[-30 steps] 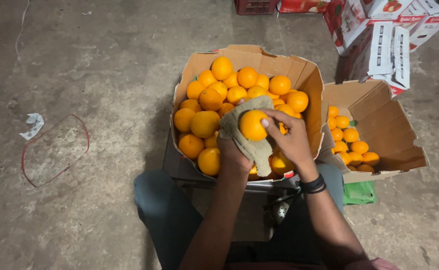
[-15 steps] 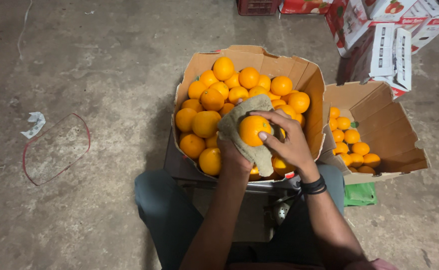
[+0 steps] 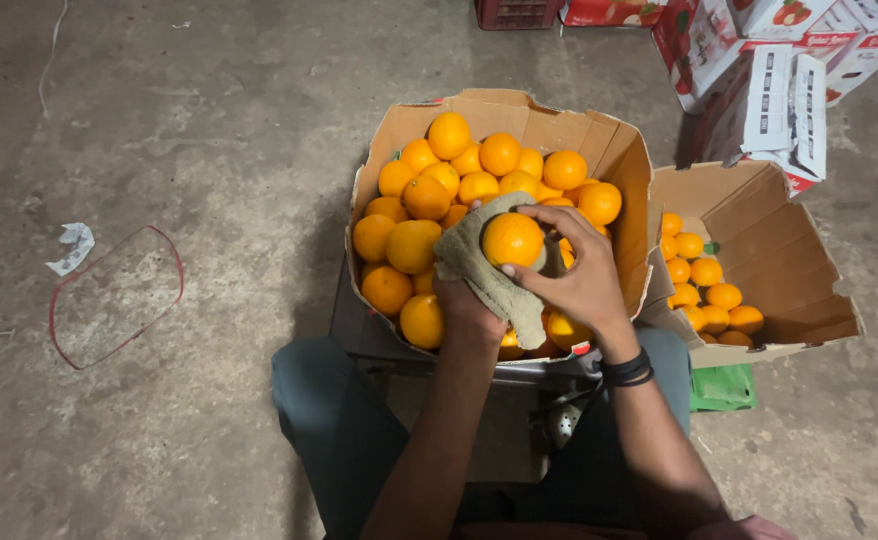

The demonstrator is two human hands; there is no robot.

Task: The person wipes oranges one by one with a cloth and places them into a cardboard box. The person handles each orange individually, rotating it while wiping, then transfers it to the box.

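Note:
My right hand grips an orange from the right side, fingers curled over its top and front. My left hand is under a beige cloth that cups the same orange from below and the left. Both hands hover over a large open cardboard box heaped with several oranges. A black band sits on my right wrist.
A smaller open cardboard box with several oranges stands to the right. Red and white cartons are stacked at the back right. A red loop and paper scrap lie on the concrete floor at left. My knees flank the big box.
The orange has turned slightly in the cloth and my right fingers have shifted over its top. Both hands stay in the same place above the big box.

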